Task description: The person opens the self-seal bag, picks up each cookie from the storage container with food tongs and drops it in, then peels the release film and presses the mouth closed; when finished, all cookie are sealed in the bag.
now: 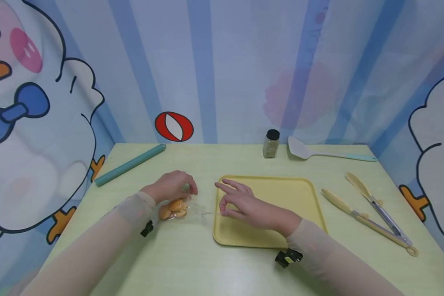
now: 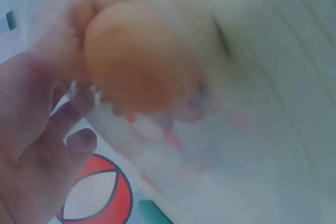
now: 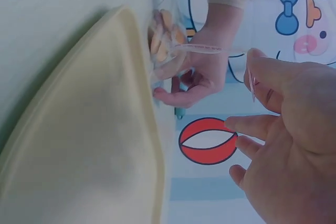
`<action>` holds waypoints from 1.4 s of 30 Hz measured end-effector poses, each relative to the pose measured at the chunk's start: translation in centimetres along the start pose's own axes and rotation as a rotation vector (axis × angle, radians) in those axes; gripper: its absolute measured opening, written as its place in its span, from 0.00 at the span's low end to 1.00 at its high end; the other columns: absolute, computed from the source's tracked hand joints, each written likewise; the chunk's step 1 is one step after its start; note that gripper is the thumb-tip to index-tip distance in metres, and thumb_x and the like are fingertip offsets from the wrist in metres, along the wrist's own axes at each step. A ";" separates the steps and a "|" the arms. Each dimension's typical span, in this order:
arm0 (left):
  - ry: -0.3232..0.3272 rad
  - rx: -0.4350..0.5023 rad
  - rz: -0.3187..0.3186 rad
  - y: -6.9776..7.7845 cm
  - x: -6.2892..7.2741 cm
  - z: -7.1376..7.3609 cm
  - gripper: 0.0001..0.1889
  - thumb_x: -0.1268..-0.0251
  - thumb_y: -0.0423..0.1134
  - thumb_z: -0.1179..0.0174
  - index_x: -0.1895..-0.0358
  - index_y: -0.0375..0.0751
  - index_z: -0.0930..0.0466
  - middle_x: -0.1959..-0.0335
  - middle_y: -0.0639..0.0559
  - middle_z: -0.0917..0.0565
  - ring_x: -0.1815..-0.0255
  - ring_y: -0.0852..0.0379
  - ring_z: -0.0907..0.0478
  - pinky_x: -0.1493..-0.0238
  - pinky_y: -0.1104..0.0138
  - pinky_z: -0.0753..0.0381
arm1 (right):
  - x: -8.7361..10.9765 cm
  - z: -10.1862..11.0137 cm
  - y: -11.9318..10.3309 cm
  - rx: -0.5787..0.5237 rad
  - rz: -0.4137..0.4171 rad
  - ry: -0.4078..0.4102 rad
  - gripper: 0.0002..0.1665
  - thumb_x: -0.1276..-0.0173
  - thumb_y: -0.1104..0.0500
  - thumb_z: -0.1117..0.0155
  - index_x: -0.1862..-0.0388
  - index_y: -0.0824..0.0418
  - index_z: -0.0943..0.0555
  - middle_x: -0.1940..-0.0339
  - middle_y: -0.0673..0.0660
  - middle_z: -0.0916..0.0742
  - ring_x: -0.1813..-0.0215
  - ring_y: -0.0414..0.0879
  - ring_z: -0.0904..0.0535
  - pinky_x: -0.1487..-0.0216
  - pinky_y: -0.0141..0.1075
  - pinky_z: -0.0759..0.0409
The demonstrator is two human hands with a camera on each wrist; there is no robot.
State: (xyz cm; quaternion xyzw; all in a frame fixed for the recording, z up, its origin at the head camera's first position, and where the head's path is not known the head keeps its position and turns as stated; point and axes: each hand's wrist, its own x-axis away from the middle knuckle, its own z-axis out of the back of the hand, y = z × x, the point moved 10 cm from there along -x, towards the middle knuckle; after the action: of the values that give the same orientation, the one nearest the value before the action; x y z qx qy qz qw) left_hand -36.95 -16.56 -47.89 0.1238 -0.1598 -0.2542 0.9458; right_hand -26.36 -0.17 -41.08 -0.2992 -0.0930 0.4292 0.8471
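A clear plastic bag of small orange-brown biscuits [image 1: 174,209] lies on the table left of the yellow tray. My left hand [image 1: 173,187] grips the bag at its far edge; the left wrist view shows a blurred biscuit [image 2: 139,61] through the film, close to my fingers. Over the tray's left part is my right hand [image 1: 248,205], thumb and index finger pinched together, other fingers spread. Between those tips it holds a thin printed strip [image 3: 202,49], which stretches across from the bag in the right wrist view.
Under my right hand lies the yellow tray [image 1: 281,187]. A green rolling pin [image 1: 131,165] is at the back left. A black-capped spice jar [image 1: 271,144] and a spatula [image 1: 299,149] stand and lie along the back. Spread tongs [image 1: 377,218] occupy the right side.
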 end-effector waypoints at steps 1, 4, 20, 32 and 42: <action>-0.002 0.002 0.005 0.0 0.0 0.0 0.10 0.39 0.36 0.25 0.59 0.59 0.10 0.59 0.65 0.13 0.51 0.58 0.21 0.39 0.55 0.20 | 0.2 0.1 -0.2 -0.013 0.002 0.001 0.06 0.20 0.52 0.41 0.60 0.48 0.22 0.16 0.61 0.37 0.13 0.60 0.55 0.21 0.67 0.56; -0.007 0.010 0.026 -0.2 0.0 0.1 0.10 0.40 0.37 0.24 0.59 0.59 0.10 0.59 0.64 0.12 0.51 0.57 0.21 0.39 0.55 0.20 | 0.5 0.6 -1.1 -0.059 0.016 0.010 0.05 0.20 0.51 0.41 0.60 0.47 0.22 0.15 0.59 0.38 0.13 0.59 0.56 0.21 0.67 0.57; -0.011 0.039 0.030 0.0 -0.2 0.1 0.11 0.39 0.36 0.25 0.59 0.59 0.10 0.57 0.64 0.12 0.47 0.56 0.20 0.35 0.52 0.22 | 2.4 1.3 -5.5 -0.181 0.101 0.040 0.04 0.20 0.52 0.41 0.59 0.44 0.23 0.16 0.48 0.36 0.12 0.49 0.57 0.21 0.65 0.57; -0.019 0.022 0.021 0.0 -0.4 0.0 0.11 0.39 0.36 0.25 0.59 0.59 0.10 0.58 0.65 0.12 0.47 0.57 0.20 0.36 0.54 0.21 | 6.1 0.1 -3.8 0.022 0.020 0.107 0.05 0.26 0.51 0.33 0.63 0.41 0.21 0.16 0.53 0.35 0.14 0.59 0.52 0.25 0.70 0.57; -0.023 0.035 -0.001 0.0 -0.3 -0.1 0.11 0.39 0.34 0.25 0.59 0.58 0.10 0.58 0.65 0.12 0.49 0.58 0.19 0.37 0.55 0.20 | 9.5 -2.0 -2.1 0.187 0.071 0.161 0.10 0.38 0.52 0.22 0.69 0.43 0.18 0.20 0.58 0.29 0.18 0.65 0.42 0.30 0.70 0.46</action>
State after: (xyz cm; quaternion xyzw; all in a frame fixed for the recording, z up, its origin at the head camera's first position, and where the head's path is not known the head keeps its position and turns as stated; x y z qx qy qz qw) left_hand -37.14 -16.41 -48.02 0.1373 -0.1750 -0.2533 0.9415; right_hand -18.34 5.48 -42.39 -0.2555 0.0260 0.4401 0.8604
